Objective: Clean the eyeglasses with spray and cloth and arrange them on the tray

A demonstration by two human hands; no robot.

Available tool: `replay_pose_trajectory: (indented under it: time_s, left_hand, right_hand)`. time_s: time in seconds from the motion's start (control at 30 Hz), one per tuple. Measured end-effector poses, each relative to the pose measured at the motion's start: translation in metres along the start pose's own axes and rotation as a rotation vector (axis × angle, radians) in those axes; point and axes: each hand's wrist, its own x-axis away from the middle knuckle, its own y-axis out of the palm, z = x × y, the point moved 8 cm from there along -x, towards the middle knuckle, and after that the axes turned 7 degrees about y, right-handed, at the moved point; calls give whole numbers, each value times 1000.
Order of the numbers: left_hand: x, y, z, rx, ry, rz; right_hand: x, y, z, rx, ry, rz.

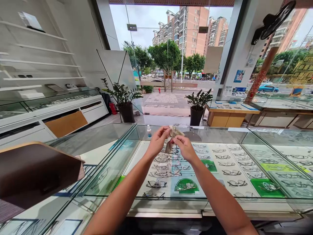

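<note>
A crumpled beige cloth (179,133) is pinched between my two hands above the glass display case (144,138). My left hand (157,140) has its thumb and fingers closed on the cloth's left side. From the right, my right hand (186,147) grips the lower part, and a fold hangs down between them. Thin dark lines show at the cloth, perhaps part of a pair of glasses, but the fingers and folds hide most of it. A small white bottle (149,131) stands on the glass to the left of my hands.
Rows of eyeglasses (156,184) lie inside the case under the glass. At the left, a dark brown box-like object (36,176) with a wooden edge juts in. Potted plants (126,111) stand beyond the counter, before the glass doors. Further display cases (276,156) continue rightward.
</note>
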Motion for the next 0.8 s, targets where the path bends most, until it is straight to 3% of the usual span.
replay_pose_trajectory:
  time_s: [0.13, 0.3, 0.43, 0.53, 0.8]
  left_hand:
    - [1, 2, -7, 32, 114, 78]
    - [8, 1, -42, 347, -6, 185]
    - [14, 7, -62, 393, -172, 40]
    - [18, 10, -64, 387, -219, -74]
    - [21, 15, -54, 514, -271, -102]
  right_hand:
    - [2, 1, 4, -51, -27, -48]
    - [7, 5, 14, -65, -6, -101]
    - [9, 8, 15, -78, -3, -147]
    - [10, 11, 17, -79, 10, -169]
    - [16, 19, 25, -93, 97, -184]
